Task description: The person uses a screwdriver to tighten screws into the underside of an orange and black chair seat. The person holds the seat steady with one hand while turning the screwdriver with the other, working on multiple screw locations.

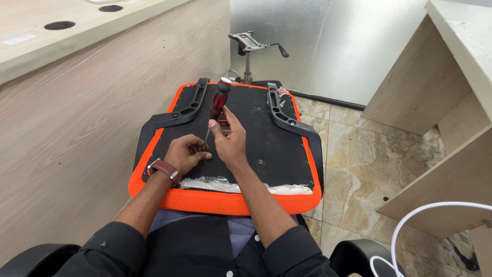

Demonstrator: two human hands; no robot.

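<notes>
Tiled floor [359, 149]; hands: right [229, 139] grips screwdriver [217, 105], left [185, 153] steadies tip.

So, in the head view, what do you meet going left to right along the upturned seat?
Left bracket → left hand → screwdriver → right hand → right bracket, all on the seat.

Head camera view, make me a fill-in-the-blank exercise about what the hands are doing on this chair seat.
1. The right hand grips a screwdriver whose handle is red and ____.
2. The left hand steadies the screwdriver's tip, and its wrist wears a ____.
3. The upturned chair seat has mesh edging coloured ____.
4. Behind the seat stands the chair's metal ____ mechanism on its post.

Missing words: black; watch; orange; tilt
</notes>
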